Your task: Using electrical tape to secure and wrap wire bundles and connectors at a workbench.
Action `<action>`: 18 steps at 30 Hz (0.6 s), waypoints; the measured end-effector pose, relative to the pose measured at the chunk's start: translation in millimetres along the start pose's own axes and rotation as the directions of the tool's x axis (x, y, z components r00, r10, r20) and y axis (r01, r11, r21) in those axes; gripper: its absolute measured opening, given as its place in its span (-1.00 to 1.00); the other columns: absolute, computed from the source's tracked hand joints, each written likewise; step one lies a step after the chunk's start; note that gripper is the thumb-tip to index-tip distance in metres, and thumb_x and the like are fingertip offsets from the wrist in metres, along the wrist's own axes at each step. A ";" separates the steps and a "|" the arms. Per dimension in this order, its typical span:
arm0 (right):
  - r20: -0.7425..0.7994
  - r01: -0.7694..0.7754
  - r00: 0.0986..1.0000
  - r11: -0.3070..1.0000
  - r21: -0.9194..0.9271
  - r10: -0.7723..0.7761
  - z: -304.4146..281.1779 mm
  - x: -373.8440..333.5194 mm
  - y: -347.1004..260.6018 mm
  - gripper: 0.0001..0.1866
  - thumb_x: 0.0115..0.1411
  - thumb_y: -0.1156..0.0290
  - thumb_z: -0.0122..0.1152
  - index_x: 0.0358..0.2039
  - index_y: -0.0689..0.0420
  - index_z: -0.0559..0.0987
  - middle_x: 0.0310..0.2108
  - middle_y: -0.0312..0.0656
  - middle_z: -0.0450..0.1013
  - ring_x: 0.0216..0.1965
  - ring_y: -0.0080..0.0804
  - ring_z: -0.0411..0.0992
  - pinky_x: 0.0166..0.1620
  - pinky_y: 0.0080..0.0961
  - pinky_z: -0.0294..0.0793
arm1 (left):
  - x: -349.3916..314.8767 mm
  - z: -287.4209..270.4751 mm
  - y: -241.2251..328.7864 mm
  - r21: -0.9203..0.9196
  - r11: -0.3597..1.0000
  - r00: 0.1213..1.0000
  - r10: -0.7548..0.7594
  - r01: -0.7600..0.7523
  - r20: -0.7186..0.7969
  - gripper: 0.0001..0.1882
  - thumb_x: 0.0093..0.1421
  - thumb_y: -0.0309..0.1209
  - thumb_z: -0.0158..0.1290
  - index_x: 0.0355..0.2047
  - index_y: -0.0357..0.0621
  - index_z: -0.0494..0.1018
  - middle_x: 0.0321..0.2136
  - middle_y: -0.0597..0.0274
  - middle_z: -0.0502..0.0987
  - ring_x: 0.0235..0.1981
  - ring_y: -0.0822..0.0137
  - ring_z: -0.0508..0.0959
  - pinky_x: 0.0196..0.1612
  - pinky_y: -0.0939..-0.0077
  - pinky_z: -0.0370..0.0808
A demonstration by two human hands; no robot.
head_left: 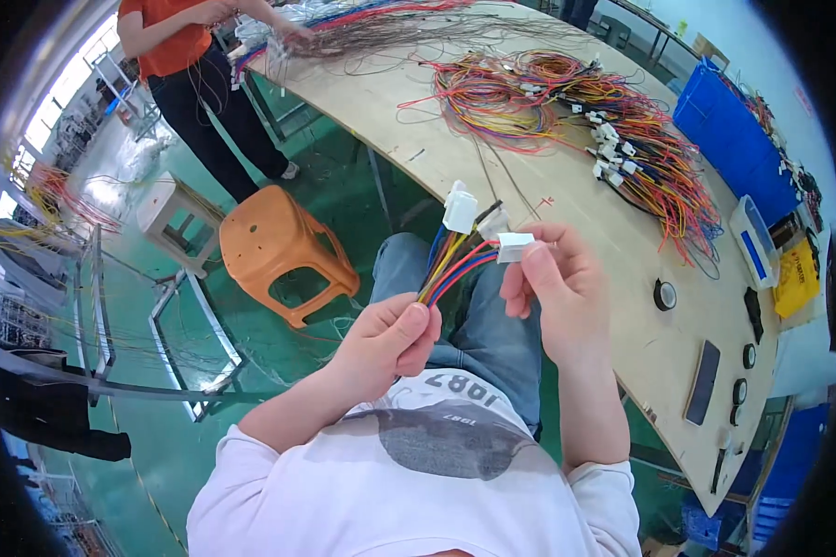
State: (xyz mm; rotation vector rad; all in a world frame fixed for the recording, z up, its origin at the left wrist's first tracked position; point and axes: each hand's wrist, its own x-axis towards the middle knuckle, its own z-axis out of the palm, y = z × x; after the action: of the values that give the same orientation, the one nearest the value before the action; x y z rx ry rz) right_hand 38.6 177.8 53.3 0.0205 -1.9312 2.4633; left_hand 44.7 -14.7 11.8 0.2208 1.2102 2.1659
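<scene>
Above my lap I hold a bundle of coloured wires [453, 270], blue, yellow, red and brown, ending in white plastic connectors. My left hand [388, 341] is closed round the wires below the connectors. Between the thumb and fingers of my right hand [559, 286] is a white connector [515, 247] with red and blue wires running into it. Another white connector [460, 209] stands up at the top of the bundle, and a third, partly covered, sits between the two. The wires' other ends are hidden by my left hand.
A large heap of wire harnesses [622, 139] lies on the wooden table [613, 306]. Along its right side are a blue bin [729, 130], black tape rolls [665, 295] and a phone [703, 382]. An orange stool [267, 237] stands left; a person [178, 42] handles wires beyond it.
</scene>
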 end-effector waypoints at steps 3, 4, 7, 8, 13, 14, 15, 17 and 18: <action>-0.006 -0.027 1.000 1.000 -0.005 0.027 -0.5 8.9 0.0 -0.87 0.04 0.54 0.05 -0.35 0.23 0.39 -0.54 -0.25 0.37 -0.55 -0.66 0.32 -0.51 -0.76 0.29 | 3.6 -0.9 0.6 0.000 1.000 0.998 0.031 -0.031 -0.063 -0.71 0.19 -0.19 -0.21 -0.48 -0.16 0.28 -0.79 0.45 0.13 -0.79 0.62 0.03 -0.73 0.72 -0.05; 0.004 -0.025 1.000 1.000 -0.010 0.025 -1.6 10.8 3.5 -0.87 0.04 0.54 0.05 -0.35 0.23 0.39 -0.54 -0.25 0.37 -0.55 -0.66 0.32 -0.51 -0.76 0.29 | 6.9 -1.9 2.7 -0.028 0.999 0.995 0.038 -0.041 -0.091 -0.71 0.20 -0.19 -0.22 -0.47 -0.17 0.29 -0.79 0.44 0.15 -0.79 0.62 0.03 -0.73 0.71 -0.05; 0.110 0.331 0.939 0.943 -0.035 -0.326 -2.9 15.8 23.4 -0.79 -0.10 0.70 0.12 -0.40 0.22 0.41 -0.48 -0.25 0.34 -0.46 -0.62 0.32 -0.43 -0.72 0.28 | 17.6 -14.3 2.2 -0.094 0.993 0.975 0.049 -0.071 -0.218 -0.72 0.20 -0.22 -0.22 -0.47 -0.16 0.29 -0.77 0.37 0.24 -0.80 0.59 0.08 -0.72 0.71 -0.03; 0.170 0.395 0.911 0.912 -0.107 -0.375 -3.7 18.8 26.2 -0.78 -0.10 0.70 0.12 -0.38 0.22 0.41 -0.46 -0.25 0.34 -0.44 -0.60 0.32 -0.40 -0.70 0.28 | 22.3 -20.6 2.5 -0.180 0.981 0.961 0.015 -0.067 -0.277 -0.74 0.20 -0.24 -0.23 -0.47 -0.16 0.29 -0.65 0.21 0.40 -0.71 0.47 0.31 -0.64 0.66 0.22; 0.320 0.393 0.883 0.914 -0.100 -0.344 -13.4 18.2 35.2 -0.75 -0.15 0.74 0.10 -0.41 0.20 0.41 -0.37 -0.16 0.34 -0.34 -0.50 0.33 -0.29 -0.63 0.33 | 55.5 -63.5 -31.8 -0.565 0.825 0.860 -0.263 -0.035 -0.437 -0.77 0.16 -0.31 -0.23 -0.46 -0.24 0.26 -0.51 0.06 0.44 -0.46 0.20 0.47 -0.32 0.35 0.45; 0.355 0.382 0.874 0.920 -0.084 -0.331 -21.9 18.2 40.4 -0.75 -0.16 0.75 0.10 -0.42 0.19 0.40 -0.35 -0.14 0.34 -0.32 -0.48 0.33 -0.28 -0.61 0.33 | 73.9 -97.6 -62.3 -0.691 0.722 0.861 -0.368 0.027 -0.351 -0.72 0.16 -0.30 -0.24 -0.57 -0.23 0.28 -0.68 0.15 0.37 -0.59 0.28 0.41 -0.47 0.43 0.41; 0.322 0.325 0.908 0.936 -0.138 -0.268 -30.7 16.3 44.0 -0.74 -0.18 0.75 0.09 -0.43 0.19 0.40 -0.34 -0.14 0.34 -0.31 -0.46 0.33 -0.26 -0.59 0.32 | 92.5 -117.2 -86.4 -0.427 0.895 0.832 -0.329 0.126 -0.446 -0.68 0.15 -0.30 -0.25 -0.69 -0.17 0.28 -0.80 0.21 0.25 -0.72 0.33 0.29 -0.64 0.51 0.28; 0.236 0.234 0.954 0.951 -0.201 -0.184 -60.4 5.2 56.3 -0.78 -0.16 0.66 0.12 -0.43 0.19 0.39 -0.35 -0.13 0.34 -0.31 -0.42 0.32 -0.25 -0.57 0.32 | 125.3 -155.7 -126.1 -0.486 0.845 0.784 -0.452 0.223 -0.425 -0.81 0.03 -0.42 -0.14 -0.71 -0.06 0.24 -0.78 0.33 0.21 -0.72 0.36 0.21 -0.68 0.57 0.14; 0.192 0.203 0.968 0.956 -0.214 -0.163 -71.8 0.9 60.4 -0.79 -0.14 0.56 0.16 -0.42 0.19 0.39 -0.38 -0.13 0.34 -0.33 -0.40 0.32 -0.26 -0.56 0.33 | 148.2 -202.6 -171.6 -0.501 0.821 0.762 -0.503 0.273 -0.409 -0.86 0.04 -0.43 -0.16 -0.60 -0.11 0.35 -0.72 0.26 0.34 -0.70 0.33 0.31 -0.67 0.47 0.22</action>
State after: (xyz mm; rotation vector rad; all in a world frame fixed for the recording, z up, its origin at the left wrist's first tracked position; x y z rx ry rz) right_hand 36.5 233.2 -22.5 0.4051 -2.1612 2.1696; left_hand -81.7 -4.2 -264.6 -0.8060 0.9091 2.0773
